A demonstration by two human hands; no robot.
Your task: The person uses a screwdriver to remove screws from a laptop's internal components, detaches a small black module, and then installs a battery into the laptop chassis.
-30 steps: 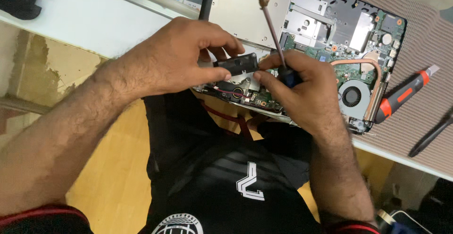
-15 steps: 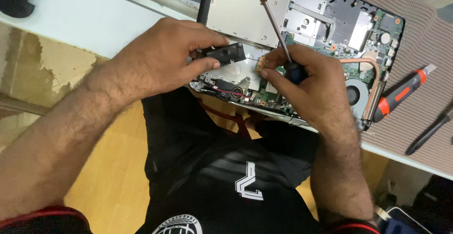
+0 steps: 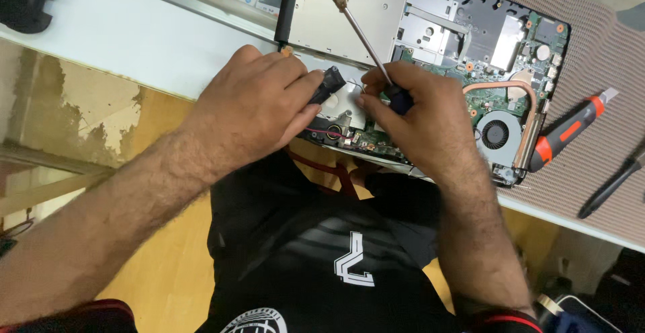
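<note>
Seen from head: left hand (image 3: pixel 259 104) pinching small black plastic part (image 3: pixel 330 81) above opened laptop base with green circuit board (image 3: pixel 470 64), right hand (image 3: pixel 420 114) closed around long thin-shaft screwdriver (image 3: pixel 356 27); probably mid-removal, steady lifting needed next.

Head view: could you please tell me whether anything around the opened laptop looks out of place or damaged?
Nothing looks damaged. The opened laptop overhangs the table edge, and an orange-and-black tool lies loose on the ribbed mat.
</note>
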